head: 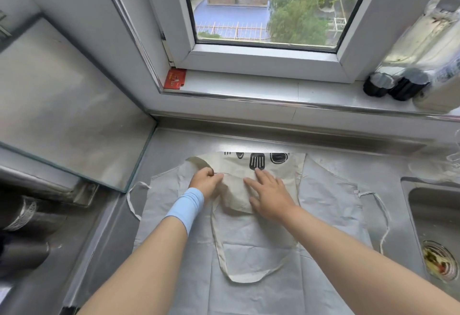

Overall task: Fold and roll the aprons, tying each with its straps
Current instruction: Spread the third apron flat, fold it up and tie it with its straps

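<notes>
Barely started: the apron [323, 215] lay flat on the tabletop [169, 155] under both hands, only its top folded back, nothing rolled or tied. Left hand [205, 181] pinched the fold edge, right hand [270, 194] pressed flat beside it. Long axis ran straight ahead of the hands, neck loop [245, 278] behind the wrists

The apron [249, 240] runs off the bottom edge, so its near hem is out of sight. The right hand [270, 196] lies flat over the folded bib [237, 196] and hides the cloth beneath it. The left hand [205, 181] has its fingers [217, 177] curled in on the fold, their tips hidden. At the apron's far edge the fold cuts the black print [256, 161] short. Right of the apron, the picture's edge cuts off the sink [433, 215]. Beyond the apron, the red card [175, 78] bears print too small to read, and the dark-capped bottles [398, 88] are blurred. Left of the apron, dark shapes [22, 227] are too blurred to name.
</notes>
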Action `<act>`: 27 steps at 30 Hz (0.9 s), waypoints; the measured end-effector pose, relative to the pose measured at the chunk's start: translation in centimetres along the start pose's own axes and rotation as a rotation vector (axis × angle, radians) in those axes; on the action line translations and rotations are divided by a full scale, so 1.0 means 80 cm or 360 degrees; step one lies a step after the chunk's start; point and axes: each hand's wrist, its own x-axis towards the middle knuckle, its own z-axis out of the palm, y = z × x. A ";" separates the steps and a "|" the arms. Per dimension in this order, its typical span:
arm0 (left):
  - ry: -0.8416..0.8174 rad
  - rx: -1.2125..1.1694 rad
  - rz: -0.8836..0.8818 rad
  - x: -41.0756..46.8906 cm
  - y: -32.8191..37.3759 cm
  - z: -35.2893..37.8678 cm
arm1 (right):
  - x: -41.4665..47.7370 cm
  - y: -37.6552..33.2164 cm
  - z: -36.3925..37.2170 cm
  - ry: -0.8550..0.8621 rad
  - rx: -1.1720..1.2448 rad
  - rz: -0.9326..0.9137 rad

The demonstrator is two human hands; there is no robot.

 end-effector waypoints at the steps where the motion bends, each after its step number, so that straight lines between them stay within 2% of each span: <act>1: 0.0014 0.0154 -0.0006 0.000 -0.002 -0.002 | 0.001 -0.001 -0.001 0.0001 0.0005 -0.0005; 4: 0.0040 0.0487 -0.0131 0.001 -0.004 -0.009 | 0.006 0.000 -0.007 0.0116 0.0131 -0.0059; 7: 0.0151 0.0667 -0.0270 0.006 0.002 -0.012 | 0.013 0.019 -0.025 0.0484 0.0132 0.0020; 8: 0.0245 0.0713 -0.0228 0.008 0.005 -0.010 | 0.015 0.030 -0.033 0.0600 0.0122 0.0108; 10: 0.0434 0.0873 0.0064 0.016 0.014 -0.001 | 0.019 0.053 -0.045 0.0680 0.0045 0.0251; 12: 0.0392 0.1019 0.0411 0.024 0.024 0.012 | 0.025 0.069 -0.049 0.0621 -0.0052 0.0246; 14: 0.0117 0.1238 0.0574 0.033 0.027 0.028 | 0.032 0.078 -0.048 0.0435 -0.0132 0.0196; 16: -0.0209 0.1473 0.0448 0.041 0.019 0.034 | 0.036 0.089 -0.043 0.0263 -0.0190 0.0224; 18: -0.0377 0.1607 0.0192 0.047 0.006 0.030 | 0.038 0.101 -0.042 0.0259 -0.0184 0.0294; 20: -0.0302 0.1732 0.0185 0.049 0.000 0.023 | 0.044 0.110 -0.049 0.0398 -0.0202 0.0276; 22: -0.0104 0.1794 0.0332 0.050 0.009 0.021 | 0.053 0.115 -0.060 0.0489 -0.0342 0.0296; 24: 0.0067 0.1789 0.0446 0.055 0.022 0.023 | 0.064 0.118 -0.072 0.0434 -0.0539 0.0367; 25: 0.0087 0.1751 0.0471 0.057 0.025 0.025 | 0.067 0.120 -0.076 0.0393 -0.0589 0.0409; 27: -0.0044 0.1572 0.0414 0.064 0.023 0.029 | 0.071 0.124 -0.082 0.0364 -0.0668 0.0465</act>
